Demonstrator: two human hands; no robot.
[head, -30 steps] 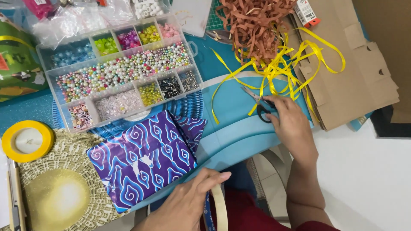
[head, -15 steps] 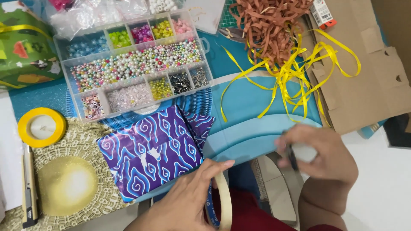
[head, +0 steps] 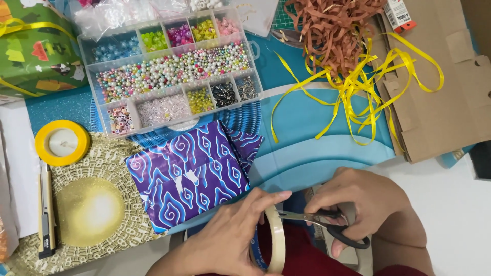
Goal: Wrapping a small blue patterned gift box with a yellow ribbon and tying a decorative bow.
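The left hand is closed around a roll of clear tape, its fingers curled over the top of the ring and the thumb side tucked against it. The roll stands on edge, so only its thin pale rim faces the camera, running up and down just below the lower right corner of the purple wrapped box.

The right hand has its fingers through the black loops of a pair of scissors and holds them firmly. The blades are nearly together, with only a narrow gap near the tips. The scissors lie almost level, their long axis running sideways: the handles sit to the right under the palm, and the tips point left, reaching the rim of the tape roll. Whether a strip of tape lies between the blades cannot be told.

Both hands work just below and to the right of the purple wrapped box. Above the box sits a clear bead organiser, and up to its right lies a tangle of yellow ribbon.
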